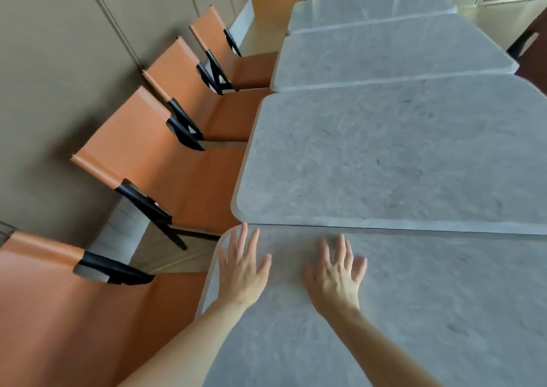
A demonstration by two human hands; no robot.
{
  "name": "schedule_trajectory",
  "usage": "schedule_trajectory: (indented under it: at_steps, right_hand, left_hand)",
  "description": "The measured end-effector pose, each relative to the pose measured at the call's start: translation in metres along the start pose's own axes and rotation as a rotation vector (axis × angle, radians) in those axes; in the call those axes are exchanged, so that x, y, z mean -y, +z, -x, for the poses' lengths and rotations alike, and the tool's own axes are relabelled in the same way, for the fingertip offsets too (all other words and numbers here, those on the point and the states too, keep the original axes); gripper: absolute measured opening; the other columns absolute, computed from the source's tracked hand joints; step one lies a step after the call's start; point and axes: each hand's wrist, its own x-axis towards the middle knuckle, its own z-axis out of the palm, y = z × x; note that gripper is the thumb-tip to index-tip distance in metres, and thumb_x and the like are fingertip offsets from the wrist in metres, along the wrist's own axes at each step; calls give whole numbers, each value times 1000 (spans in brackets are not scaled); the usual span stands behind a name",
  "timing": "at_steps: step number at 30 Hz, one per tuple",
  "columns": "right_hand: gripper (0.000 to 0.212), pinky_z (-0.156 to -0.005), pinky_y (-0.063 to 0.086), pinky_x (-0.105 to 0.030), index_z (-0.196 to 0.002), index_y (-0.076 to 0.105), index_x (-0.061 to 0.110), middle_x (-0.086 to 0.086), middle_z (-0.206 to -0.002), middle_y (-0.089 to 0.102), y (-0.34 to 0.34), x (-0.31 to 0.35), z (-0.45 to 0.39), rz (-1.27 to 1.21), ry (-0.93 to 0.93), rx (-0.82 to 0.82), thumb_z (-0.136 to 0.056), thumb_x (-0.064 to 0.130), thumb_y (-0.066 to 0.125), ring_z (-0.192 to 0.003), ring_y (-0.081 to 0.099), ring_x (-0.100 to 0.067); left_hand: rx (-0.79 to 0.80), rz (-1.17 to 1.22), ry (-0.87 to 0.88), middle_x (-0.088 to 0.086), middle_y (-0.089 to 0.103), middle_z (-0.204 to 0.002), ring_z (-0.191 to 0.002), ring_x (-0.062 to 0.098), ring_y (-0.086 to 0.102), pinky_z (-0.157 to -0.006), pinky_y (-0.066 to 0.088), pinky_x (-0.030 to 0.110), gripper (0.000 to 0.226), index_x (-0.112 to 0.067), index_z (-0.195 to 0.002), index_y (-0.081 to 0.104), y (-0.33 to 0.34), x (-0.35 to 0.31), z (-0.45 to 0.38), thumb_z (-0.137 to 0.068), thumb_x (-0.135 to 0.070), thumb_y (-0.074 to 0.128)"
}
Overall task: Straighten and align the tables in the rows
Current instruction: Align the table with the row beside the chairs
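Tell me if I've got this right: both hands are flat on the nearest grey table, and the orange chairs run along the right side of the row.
Not quite. The head view shows the orange chairs along the left side of the row, by the wall, not the right. The rest holds: the left hand and right hand lie flat with fingers spread on the nearest grey table.

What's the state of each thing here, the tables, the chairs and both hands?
Nearest table: both hands flat on it, its left corner set further left than the next table's.
Second table: bare, butted against the nearest one.
Third table: bare, close behind.
Farthest table: bare.
Orange chairs: unoccupied, along the left side.
Left hand: open, fingers spread.
Right hand: open, fingers spread.
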Motion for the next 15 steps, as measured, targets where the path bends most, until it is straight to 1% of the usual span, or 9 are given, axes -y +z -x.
schedule_trajectory:
  at_steps: [1, 3, 5, 7, 9, 11, 15]
  right_hand:
    - [70, -114, -7, -59, -154, 36, 17, -19, -165, 19, 8, 5, -6, 42, 19, -21, -91, 48, 37, -153, 18, -33]
    - [78, -115, -1, -63, -151, 44, 13, -21, -160, 33, 21, 9, -10, 96, 45, -62, -86, 55, 42, -148, 32, -35]
    - [81, -115, 6, -64, -149, 46, 12, -20, -159, 36, 29, 6, -10, 143, 50, -111, -84, 60, 43, -147, 34, -34]
    - [81, -115, 10, -65, -150, 46, 13, -19, -160, 35, 33, 3, -9, 190, 51, -174, -85, 62, 41, -148, 33, -33]
    - [80, -114, 14, -65, -149, 45, 14, -18, -160, 35, 32, 4, -8, 222, 56, -215, -85, 62, 40, -148, 32, -33]
    - [79, -113, 17, -65, -148, 47, 15, -17, -159, 37, 32, 5, -7, 239, 53, -246, -85, 63, 40, -147, 33, -32]
    - [78, -114, 18, -62, -147, 49, 18, -14, -159, 38, 33, 4, -8, 251, 66, -283, -85, 65, 40, -147, 33, -30]
  left_hand:
    - [0, -8, -8, -7, -13, -168, -155, 17, -13, -123, -9, 46, 90, -31, -161, 11, 5, 5, -14, -80, -67, -4]
    - [-7, -36, -7, -6, -5, -169, -156, 18, -8, -123, -4, 50, 86, -30, -161, 13, 18, 13, -30, -85, -66, -2]
    - [-77, -50, 11, -4, 8, -169, -157, 18, 1, -124, 1, 50, 76, -29, -160, 22, 28, 19, -33, -93, -63, 8]
    - [-103, -45, 31, -2, 15, -168, -156, 18, 6, -124, 7, 51, 70, -28, -159, 27, 34, 21, -32, -97, -60, 17]
    - [-105, -40, 48, 0, 15, -168, -156, 20, 7, -124, 12, 55, 69, -27, -159, 27, 35, 23, -32, -98, -59, 20]
    - [-111, -50, 56, 1, 11, -169, -156, 22, 6, -123, 15, 58, 70, -26, -160, 21, 38, 24, -34, -99, -59, 19]
    - [-112, -52, 75, 1, 6, -169, -156, 24, 3, -122, 13, 60, 70, -23, -161, 13, 42, 26, -34, -100, -58, 19]
